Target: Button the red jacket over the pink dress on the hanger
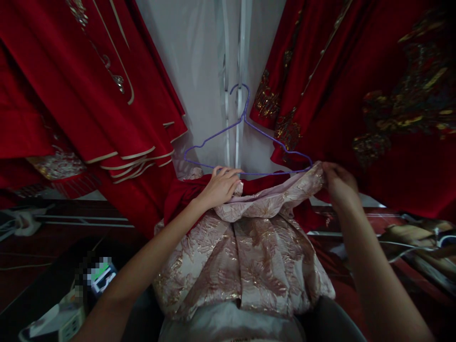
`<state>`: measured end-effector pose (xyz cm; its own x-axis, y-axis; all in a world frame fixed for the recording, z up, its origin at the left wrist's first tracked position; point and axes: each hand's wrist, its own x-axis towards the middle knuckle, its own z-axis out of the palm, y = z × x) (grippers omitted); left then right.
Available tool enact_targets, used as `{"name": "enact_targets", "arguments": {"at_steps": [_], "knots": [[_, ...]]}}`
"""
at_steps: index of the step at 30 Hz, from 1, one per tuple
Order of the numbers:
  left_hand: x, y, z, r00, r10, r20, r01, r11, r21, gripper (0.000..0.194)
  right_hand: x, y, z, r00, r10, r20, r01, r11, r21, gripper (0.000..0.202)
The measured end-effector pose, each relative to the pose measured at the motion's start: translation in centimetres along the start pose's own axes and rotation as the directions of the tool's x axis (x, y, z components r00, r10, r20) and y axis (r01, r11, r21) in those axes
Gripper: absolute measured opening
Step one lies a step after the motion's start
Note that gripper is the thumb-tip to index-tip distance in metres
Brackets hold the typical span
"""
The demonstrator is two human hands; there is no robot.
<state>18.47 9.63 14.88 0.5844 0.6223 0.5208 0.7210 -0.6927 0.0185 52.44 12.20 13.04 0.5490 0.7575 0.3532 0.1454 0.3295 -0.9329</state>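
A purple wire clothes hanger [223,129] is upright, its hook up by the pale wall and its bottom bar just above a pink-and-gold brocade garment [260,263] on my lap. My left hand [223,187] has its fingers curled over the hanger's bottom bar, close to the garment's upper edge; part of the grip is hidden. My right hand [340,183] pinches the right end of the garment's pale band, beside the hanger's right corner. Dark red fabric [260,185] lies behind the band and under the bar.
Red embroidered garments hang at the left [142,109] and right [331,99]. A phone [103,275] with a lit screen and a pale box-like object [57,320] are at lower left. A white cable [409,244] runs among tan items [409,235] on the right.
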Motion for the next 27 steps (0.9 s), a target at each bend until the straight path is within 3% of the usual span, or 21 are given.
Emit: {"name": "enact_targets", "arguments": {"at_steps": [4,7,10,12,14,16,20,23,27], "knots": [[-0.1,0.2,-0.3,1.0,-0.001,0.0,0.001,0.999,-0.041,0.033,-0.6,-1.2,1.1,0.983,-0.185,0.006,0.18,0.945,-0.272,0.032],[-0.4,0.1,-0.7,1.0,-0.003,-0.006,0.002,0.996,-0.084,0.033,-0.1,-2.0,2.4,0.965,-0.261,-0.026,0.218,0.852,-0.475,0.037],[-0.7,-0.2,-0.8,1.0,-0.011,-0.024,0.008,0.992,-0.123,0.032,0.6,-2.9,4.0,0.959,-0.278,-0.058,0.222,0.861,-0.458,0.039],[-0.7,-0.2,-0.7,0.999,-0.017,-0.031,0.012,0.99,-0.143,0.032,0.6,-3.7,5.1,0.947,-0.315,0.067,0.314,0.86,-0.402,0.037],[-0.5,0.1,-0.5,0.999,-0.02,-0.032,0.015,0.986,-0.163,0.031,0.1,-4.6,6.1,0.892,-0.395,0.221,0.451,0.818,-0.358,0.032],[-0.3,0.5,-0.2,0.999,-0.032,-0.043,0.023,0.983,-0.179,0.031,-0.6,-5.3,7.0,0.83,-0.479,0.286,0.556,0.756,-0.346,0.028],[0.1,0.2,-0.6,0.99,-0.076,-0.115,0.05,0.976,-0.211,0.03,-0.9,-5.7,7.5,0.789,-0.497,0.362,0.608,0.715,-0.344,0.028],[-0.1,-2.2,-2.2,0.934,-0.216,-0.286,0.176,0.971,-0.159,0.031,-0.6,-5.9,7.1,0.785,-0.468,0.407,0.607,0.713,-0.35,0.033],[-2.2,-7.6,-4.3,0.745,-0.449,-0.494,0.49,0.87,-0.052,0.036,-0.1,-6.8,6.4,0.808,-0.442,0.39,0.581,0.709,-0.399,0.036]]}}
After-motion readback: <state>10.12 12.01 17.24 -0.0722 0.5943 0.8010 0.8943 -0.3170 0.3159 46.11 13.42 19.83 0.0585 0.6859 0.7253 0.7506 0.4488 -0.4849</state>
